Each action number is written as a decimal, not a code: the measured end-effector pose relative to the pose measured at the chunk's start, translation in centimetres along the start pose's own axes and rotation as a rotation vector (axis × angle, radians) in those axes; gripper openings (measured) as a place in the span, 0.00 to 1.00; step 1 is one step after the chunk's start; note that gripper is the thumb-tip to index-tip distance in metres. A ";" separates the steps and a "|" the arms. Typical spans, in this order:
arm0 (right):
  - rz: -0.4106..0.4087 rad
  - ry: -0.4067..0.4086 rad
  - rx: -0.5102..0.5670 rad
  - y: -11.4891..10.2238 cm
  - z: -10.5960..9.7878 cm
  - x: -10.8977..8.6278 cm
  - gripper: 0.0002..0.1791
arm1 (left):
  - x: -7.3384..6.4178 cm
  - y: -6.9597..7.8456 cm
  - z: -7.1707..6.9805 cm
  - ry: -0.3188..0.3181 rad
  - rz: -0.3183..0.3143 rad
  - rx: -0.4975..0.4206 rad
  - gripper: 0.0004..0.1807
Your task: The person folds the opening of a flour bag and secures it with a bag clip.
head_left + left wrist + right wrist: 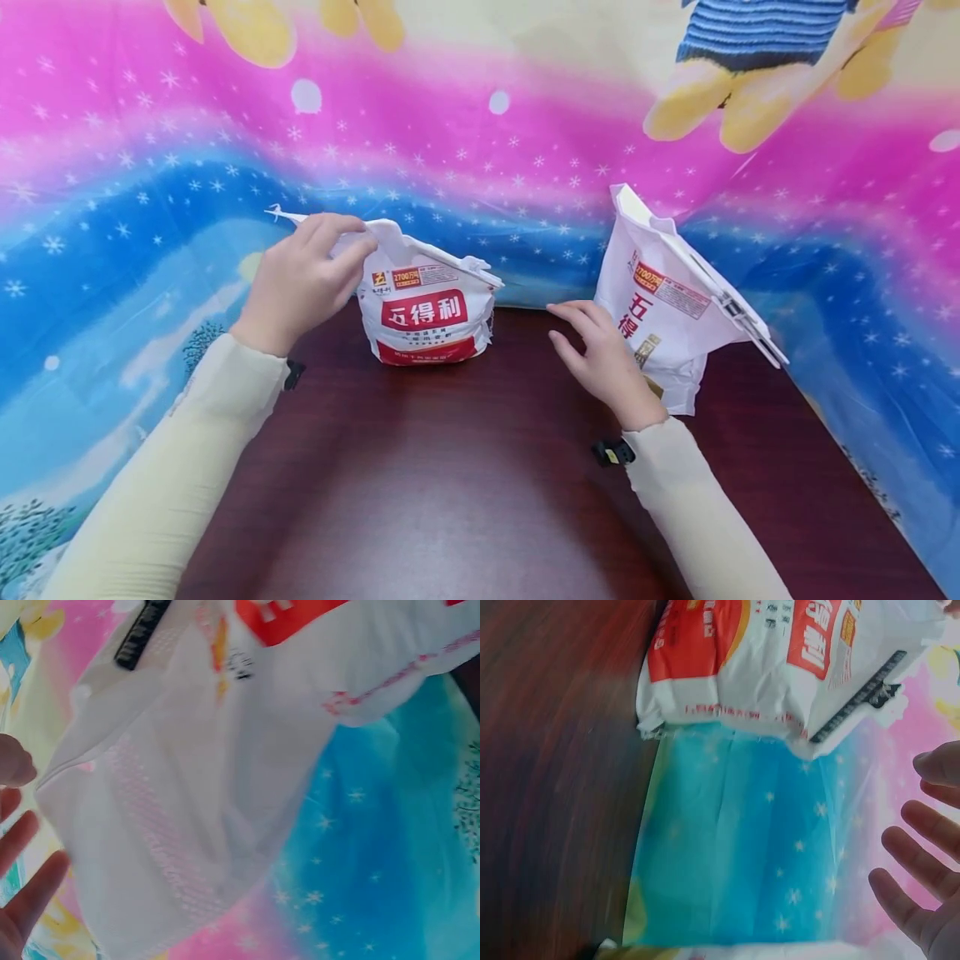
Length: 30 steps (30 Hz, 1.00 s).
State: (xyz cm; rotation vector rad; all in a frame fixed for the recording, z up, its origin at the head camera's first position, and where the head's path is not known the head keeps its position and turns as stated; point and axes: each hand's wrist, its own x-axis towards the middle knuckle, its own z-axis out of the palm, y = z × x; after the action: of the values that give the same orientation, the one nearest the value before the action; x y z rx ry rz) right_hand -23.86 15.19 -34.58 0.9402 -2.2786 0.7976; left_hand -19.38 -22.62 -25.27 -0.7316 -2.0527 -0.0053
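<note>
A white flour bag (427, 321) with a red label stands at the back of the dark table, its top slanting down to the right. My left hand (311, 271) is at its upper left corner; in the left wrist view the fingers (37, 889) are spread beside the white bag (247, 765), not curled round it. A second, taller white flour bag (667, 308) with red and gold print leans at the right. In front of its left side my right hand (600, 350) hovers with loosely bent fingers, holding nothing; the right wrist view shows those fingers (919, 855) apart.
A dark clip (731, 308) sits on the sloping top edge of the right bag. Dark reddish wood of the table (420, 500) stretches in front of both bags. Behind them hangs a colourful cloth (465, 150) with snowflakes and cartoon figures.
</note>
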 end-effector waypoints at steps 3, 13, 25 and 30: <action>0.011 0.009 -0.012 0.5 -0.8 -0.9 0.22 | -1.2 0.0 0.3 0.007 0.035 0.030 0.21; 0.074 0.012 -0.088 2.3 -3.9 -3.8 0.22 | -4.9 -0.8 1.1 -0.077 -0.026 0.022 0.15; 0.120 0.020 -0.198 3.6 -6.3 -6.8 0.22 | -9.0 -2.5 3.1 -0.032 -0.143 0.040 0.13; 0.111 0.054 -0.215 4.1 -7.1 -7.8 0.20 | -10.3 -3.6 4.3 -0.033 -0.157 0.079 0.13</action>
State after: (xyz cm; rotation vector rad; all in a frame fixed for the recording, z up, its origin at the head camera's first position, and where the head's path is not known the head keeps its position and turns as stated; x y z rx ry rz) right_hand -20.40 25.83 -36.27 0.6922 -2.3298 0.5999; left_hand -20.42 -29.45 -34.77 -0.5242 -2.1246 -0.0009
